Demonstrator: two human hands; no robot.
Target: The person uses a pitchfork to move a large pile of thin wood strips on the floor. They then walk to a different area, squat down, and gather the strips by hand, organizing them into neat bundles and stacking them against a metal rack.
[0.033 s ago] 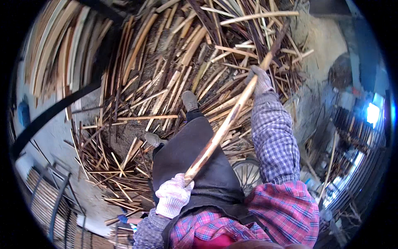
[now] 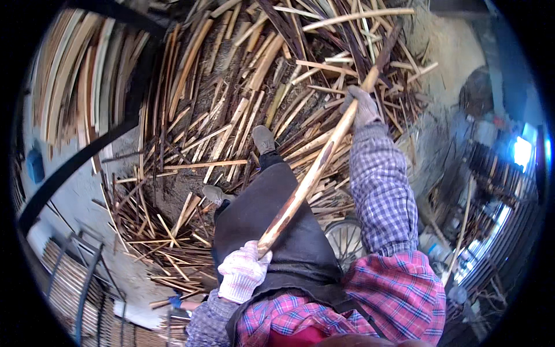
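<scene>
A long wooden strip, pale with brown bark patches, slants across my lap. My left hand, in a whitish knitted glove, is closed round its near end. Farther along, my right hand, also gloved, grips it from the right with the arm stretched forward. Beyond that hand the strip turns dark brown and reaches over the heap of wood strips. Its far tip is hard to tell from the wood behind it. A dark apron covers my legs.
Loose strips cover the ground round my shoes. Boards stand stacked behind a dark frame at the far left. A spoked wheel is beside my right leg. A metal rack stands at the near left, with another person's blue-gloved hand close by.
The view has shifted very slightly. Both my hands keep their hold on the wooden strip, which has hardly moved. The other person's blue-gloved hand appears a little farther right.
</scene>
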